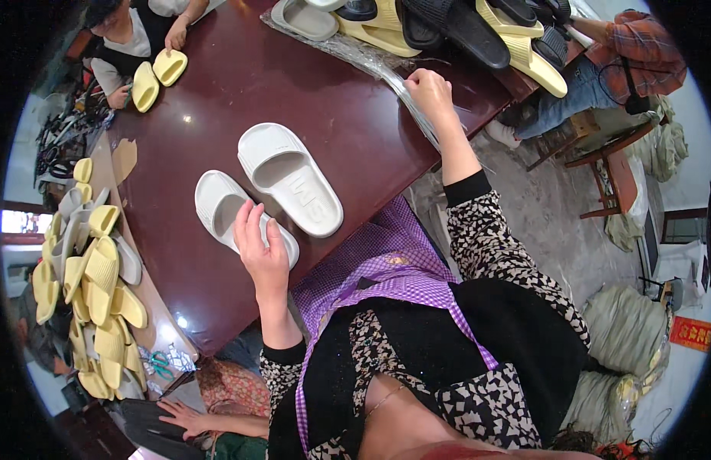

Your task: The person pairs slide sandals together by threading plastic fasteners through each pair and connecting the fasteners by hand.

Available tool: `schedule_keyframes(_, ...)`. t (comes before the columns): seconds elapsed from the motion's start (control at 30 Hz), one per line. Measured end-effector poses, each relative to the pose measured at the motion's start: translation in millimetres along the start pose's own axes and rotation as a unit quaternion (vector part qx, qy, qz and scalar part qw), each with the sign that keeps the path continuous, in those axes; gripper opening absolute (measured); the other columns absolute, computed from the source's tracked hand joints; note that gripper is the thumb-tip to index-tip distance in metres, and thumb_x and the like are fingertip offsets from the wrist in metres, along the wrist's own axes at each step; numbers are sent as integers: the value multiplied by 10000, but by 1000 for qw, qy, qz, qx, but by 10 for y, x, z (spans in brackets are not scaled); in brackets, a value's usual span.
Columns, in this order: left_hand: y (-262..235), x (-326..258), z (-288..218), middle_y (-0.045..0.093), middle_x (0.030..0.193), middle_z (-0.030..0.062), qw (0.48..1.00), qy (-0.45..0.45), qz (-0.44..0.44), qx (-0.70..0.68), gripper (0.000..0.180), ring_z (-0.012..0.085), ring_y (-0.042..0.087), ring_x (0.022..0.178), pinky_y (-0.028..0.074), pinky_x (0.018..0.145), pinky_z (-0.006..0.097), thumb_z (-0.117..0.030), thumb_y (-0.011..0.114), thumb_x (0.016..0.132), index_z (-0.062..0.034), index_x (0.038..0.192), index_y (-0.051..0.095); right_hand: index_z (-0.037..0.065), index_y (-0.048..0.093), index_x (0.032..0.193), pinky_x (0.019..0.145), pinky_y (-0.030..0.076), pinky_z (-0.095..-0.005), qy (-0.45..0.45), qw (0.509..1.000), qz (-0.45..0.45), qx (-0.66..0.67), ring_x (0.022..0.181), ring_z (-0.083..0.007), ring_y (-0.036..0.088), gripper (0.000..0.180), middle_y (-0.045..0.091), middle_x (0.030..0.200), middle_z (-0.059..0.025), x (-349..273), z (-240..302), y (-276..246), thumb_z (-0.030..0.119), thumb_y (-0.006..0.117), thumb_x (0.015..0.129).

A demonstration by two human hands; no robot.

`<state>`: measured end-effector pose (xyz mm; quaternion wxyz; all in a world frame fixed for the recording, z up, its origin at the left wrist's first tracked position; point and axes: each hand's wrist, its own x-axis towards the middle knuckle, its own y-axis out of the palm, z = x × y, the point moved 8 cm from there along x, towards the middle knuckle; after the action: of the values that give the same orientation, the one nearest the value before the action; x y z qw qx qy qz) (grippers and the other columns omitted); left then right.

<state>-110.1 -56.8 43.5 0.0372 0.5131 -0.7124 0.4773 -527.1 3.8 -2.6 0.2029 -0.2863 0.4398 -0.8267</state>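
Observation:
Two white slide sandals lie side by side on the dark red table (194,284), soles down. My left hand (262,249) is over the left slide (211,201), fingers stretched out and the thumb apart; it covers part of the footbed. The right slide (294,180) lies untouched, its ribbed strap toward the far side. My right hand (432,93) is closed at the far right table edge, with fingers curled on the edge of a stack of clear plastic bags (371,63).
Black, yellow and grey slides (455,31) are heaped at the far right. Across the table a person handles two yellow slides (157,79). More yellow and grey slides (98,280) pile up at left, near green-handled scissors (159,363). Another person's hand (185,418) shows below.

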Motion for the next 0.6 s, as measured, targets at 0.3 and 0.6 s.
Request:
schedule_keyframes(0.3,71,19,-28,555,1184,154,1000,-7,19,-19,255,306,532,1100,416,938,385,-14,547,843,3,1096,578,25,694,866,804,483,-388,-2,996,8,93,879,-331,635,253,663,872,-190,44,-119,4,242,610,766)
schedule_keyframes(0.6,56,-26,-45,555,1169,165,999,-5,23,-34,266,340,519,1084,410,932,411,-31,559,830,10,1093,574,57,710,903,829,479,-412,32,993,66,95,930,-343,619,246,658,954,-185,164,1,103,232,594,774)
